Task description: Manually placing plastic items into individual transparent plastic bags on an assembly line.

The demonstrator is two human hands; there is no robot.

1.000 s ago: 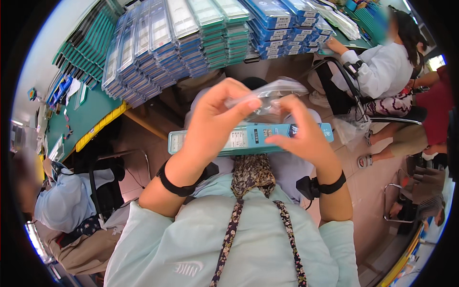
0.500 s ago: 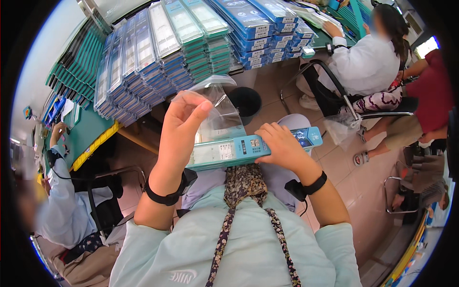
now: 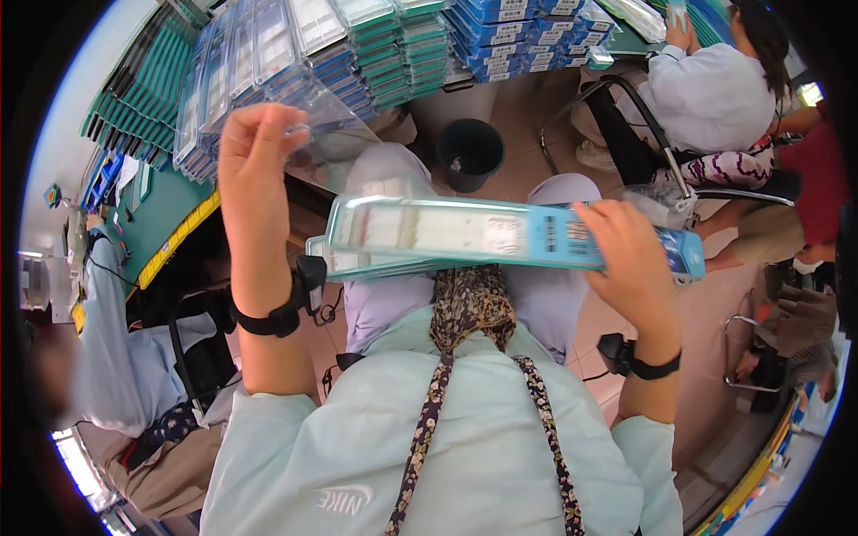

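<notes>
My left hand [image 3: 259, 147] is raised to the left, thumb and fingers pinched on a clear plastic bag [image 3: 344, 138]. The bag trails to the right from the fingertips, over the front of the stacks. My right hand [image 3: 626, 255] grips the blue right end of a long, flat clear box [image 3: 429, 223] with pale contents and a teal edge. It lies crosswise above my lap. Under it, the left end of a second such box [image 3: 316, 250] sticks out; the rest is hidden. A black band circles each wrist.
Tall stacks of flat clear boxes [image 3: 268, 45] and blue boxes [image 3: 500, 36] stand ahead. Green-edged trays [image 3: 134, 98] are piled at the far left. A dark bucket [image 3: 471, 156] is on the floor beyond my knees. People sit on both sides; a chair [image 3: 643, 107] stands to the right.
My left hand has moved left and up with the plastic bag, away from the boxes. The box in my right hand has shifted right and separated at an angle from the one below.
</notes>
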